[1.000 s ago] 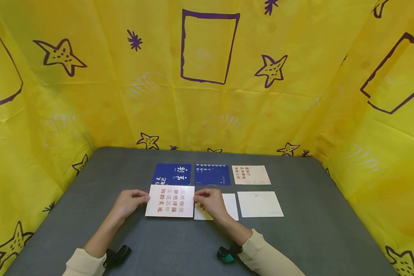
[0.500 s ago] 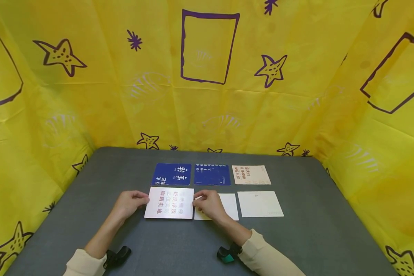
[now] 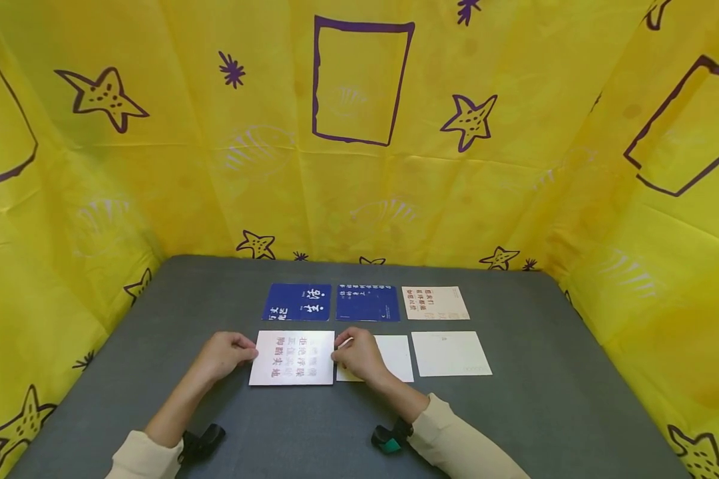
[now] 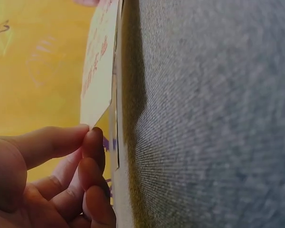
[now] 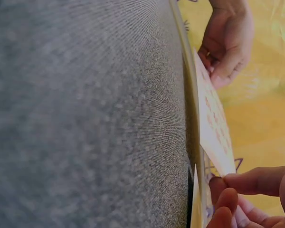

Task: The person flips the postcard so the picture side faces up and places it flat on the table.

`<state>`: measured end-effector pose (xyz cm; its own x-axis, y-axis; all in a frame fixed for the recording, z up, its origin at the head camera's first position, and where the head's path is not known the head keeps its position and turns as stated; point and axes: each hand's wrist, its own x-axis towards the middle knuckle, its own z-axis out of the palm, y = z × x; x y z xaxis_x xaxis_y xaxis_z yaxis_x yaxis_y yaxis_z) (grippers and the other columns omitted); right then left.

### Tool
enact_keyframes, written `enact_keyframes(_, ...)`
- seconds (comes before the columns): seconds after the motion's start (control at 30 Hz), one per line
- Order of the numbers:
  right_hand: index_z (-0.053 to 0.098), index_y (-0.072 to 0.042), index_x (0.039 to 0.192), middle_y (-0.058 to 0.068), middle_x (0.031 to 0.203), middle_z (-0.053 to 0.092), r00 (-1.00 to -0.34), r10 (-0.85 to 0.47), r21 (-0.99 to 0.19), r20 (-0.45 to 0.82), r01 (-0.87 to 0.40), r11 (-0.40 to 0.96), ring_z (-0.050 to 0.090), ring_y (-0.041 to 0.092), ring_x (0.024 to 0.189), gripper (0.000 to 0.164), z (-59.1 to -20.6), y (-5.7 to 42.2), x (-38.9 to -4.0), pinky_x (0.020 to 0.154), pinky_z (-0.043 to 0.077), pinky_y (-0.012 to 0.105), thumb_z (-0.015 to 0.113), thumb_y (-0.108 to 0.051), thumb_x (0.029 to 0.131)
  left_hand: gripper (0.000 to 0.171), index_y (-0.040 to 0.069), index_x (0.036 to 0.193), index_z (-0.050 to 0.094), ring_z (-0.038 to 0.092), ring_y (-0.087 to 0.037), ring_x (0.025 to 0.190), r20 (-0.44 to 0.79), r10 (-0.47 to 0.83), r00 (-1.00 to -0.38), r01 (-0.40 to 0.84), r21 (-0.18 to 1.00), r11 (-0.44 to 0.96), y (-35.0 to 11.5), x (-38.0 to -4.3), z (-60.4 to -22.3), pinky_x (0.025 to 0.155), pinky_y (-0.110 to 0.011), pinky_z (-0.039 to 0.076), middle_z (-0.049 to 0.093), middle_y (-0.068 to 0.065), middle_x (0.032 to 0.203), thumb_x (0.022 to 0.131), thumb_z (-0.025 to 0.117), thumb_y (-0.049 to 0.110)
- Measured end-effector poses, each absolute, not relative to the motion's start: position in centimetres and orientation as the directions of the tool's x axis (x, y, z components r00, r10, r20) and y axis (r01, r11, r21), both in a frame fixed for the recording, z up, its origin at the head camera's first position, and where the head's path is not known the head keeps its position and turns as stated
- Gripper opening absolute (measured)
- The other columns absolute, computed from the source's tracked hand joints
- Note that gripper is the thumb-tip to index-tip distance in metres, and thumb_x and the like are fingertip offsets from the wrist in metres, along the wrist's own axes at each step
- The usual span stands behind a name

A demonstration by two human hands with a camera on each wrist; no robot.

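1. Card (image 3: 291, 358) of white stock, printed with lines of characters, is held at the left end of the near row, its long axis running left to right between a person's two hands.

2. Left hand (image 3: 225, 354) pinches the left short edge between thumb and fingertips, the tips closed to little more than the card's own thickness.

3. Right hand (image 3: 359, 356) pinches the right short edge in much the same way; neither hand is the nearer, since each has one end.

4. Table (image 3: 455, 426) lies below, and both wrist views show a gap under the near edge, so the card looks slightly raised. Whether its far edge touches down cannot be told.

5. Spacing is, by judgement, what any lowering would hinge on: a far-left blue card (image 3: 296, 303) lies just beyond the long far edge, and a middle white card (image 3: 399, 359) just to the right, partly hidden by the right hand. Contact between those fingers and that white card cannot be judged.

6. Second blue card (image 3: 368, 304) and cream card (image 3: 435, 303) complete the far row; a right-end white card (image 3: 451, 354) lies well apart from the grip.
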<state>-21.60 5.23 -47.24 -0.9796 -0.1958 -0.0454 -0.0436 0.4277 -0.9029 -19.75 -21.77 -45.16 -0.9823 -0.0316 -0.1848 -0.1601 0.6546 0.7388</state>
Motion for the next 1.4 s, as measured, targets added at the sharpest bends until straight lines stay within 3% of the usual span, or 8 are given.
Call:
enact_keyframes(0.27,0.069,0.004,0.093,-0.001,0.058,0.053,-0.966,-0.241,-0.847,-0.094,-0.05,0.53,0.049,0.009,0.05,0.02,-47.1,5.0,-21.5,0.046,0.035,0.02,0.074,-0.001,0.074,0.012,-0.004,0.087,0.07,0.053,-0.018,0.072,-0.195,-0.003,-0.981,-0.142,0.705,0.695,-22.1,-19.9,-45.2,0.062,-0.029,0.04,0.066,-0.009,0.078,0.084,0.069,0.008)
enact_keyframes(0.63,0.072,0.007,0.097,0.007,0.067,0.065,-0.947,-0.306,-0.853,-0.095,-0.081,0.515,0.05,0.009,0.052,0.024,-46.7,4.9,-21.3,0.048,0.036,0.021,0.073,-0.001,0.075,0.02,-0.005,0.094,0.073,0.056,-0.018,0.072,-0.182,0.004,-0.983,-0.117,0.653,0.748,-22.5,-20.1,-45.4,0.062,-0.029,0.042,0.07,-0.012,0.083,0.086,0.067,0.011)
enact_keyframes(0.93,0.071,0.005,0.099,0.01,0.069,0.068,-0.933,-0.35,-0.863,-0.087,-0.105,0.494,0.051,0.008,0.051,0.023,-46.5,5.5,-21.5,0.046,0.035,0.021,0.072,-0.005,0.079,0.025,0.002,0.097,0.074,0.059,-0.021,0.079,-0.168,-0.02,-0.986,-0.115,0.579,0.807,-22.5,-19.9,-44.7,0.067,-0.033,0.042,0.072,-0.008,0.086,0.092,0.061,0.023)
enact_keyframes(1.13,0.072,0.003,0.101,0.013,0.073,0.069,-0.927,-0.371,-0.861,-0.051,-0.147,0.487,0.052,0.009,0.053,0.021,-45.7,6.5,-21.7,0.045,0.035,0.021,0.07,-0.008,0.084,0.023,0.001,0.1,0.073,0.058,-0.018,0.077,-0.117,0.039,-0.992,-0.044,0.63,0.775,-20.9,-19.9,-44.1,0.067,-0.031,0.043,0.071,-0.009,0.088,0.092,0.061,0.019)
enact_keyframes(1.4,0.072,0.001,0.1,0.008,0.077,0.071,-0.939,-0.343,-0.818,0.02,-0.213,0.535,0.054,0.006,0.06,0.02,-44.8,8.7,-21.5,0.05,0.041,0.021,0.07,-0.012,0.085,0.021,0.001,0.1,0.074,0.059,-0.017,0.08,-0.088,0.098,-0.991,0.012,0.682,0.731,-18.1,-20.0,-43.8,0.07,-0.031,0.045,0.073,-0.01,0.091,0.092,0.063,0.017)
